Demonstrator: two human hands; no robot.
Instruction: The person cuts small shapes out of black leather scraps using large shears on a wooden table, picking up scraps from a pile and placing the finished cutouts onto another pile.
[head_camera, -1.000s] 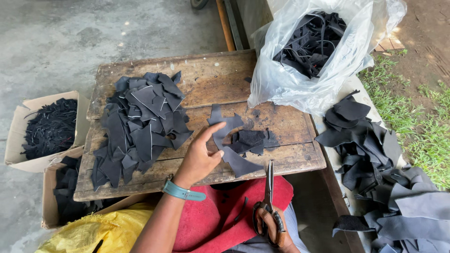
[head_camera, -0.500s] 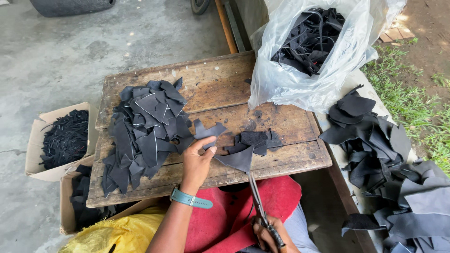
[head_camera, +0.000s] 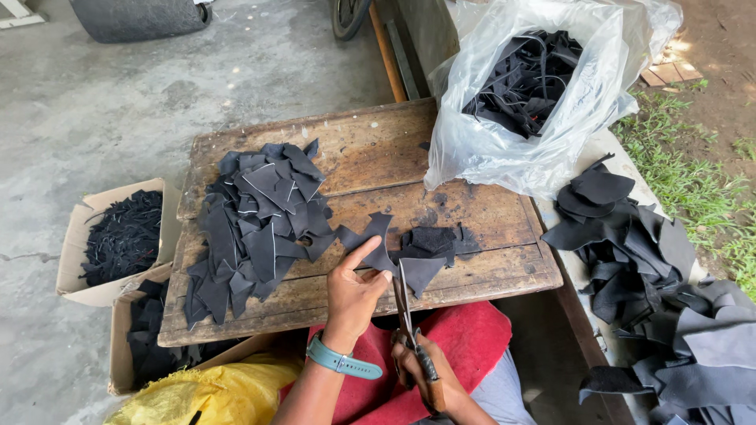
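Observation:
My left hand [head_camera: 353, 293], with a teal watch on the wrist, pinches a jagged black leather scrap [head_camera: 376, 245] and holds it up over the front of the wooden table [head_camera: 378, 161]. My right hand [head_camera: 425, 378] grips a pair of scissors [head_camera: 405, 311] by the handles, low near my lap. The blades point up and meet the scrap's lower edge. A small heap of dark offcuts [head_camera: 435, 240] lies on the table just right of the scrap. A big pile of cut black leather pieces [head_camera: 256, 224] covers the table's left half.
A clear plastic bag [head_camera: 543, 102] full of black strips stands at the table's back right. More leather pieces [head_camera: 638, 260] are heaped on the right. Two cardboard boxes [head_camera: 118, 236] of black scraps sit on the floor at left, above a yellow sack [head_camera: 213, 393].
My left hand lifted the scrap off the table toward me. My right hand brought the scissors up from my lap until the blades reached the scrap's edge.

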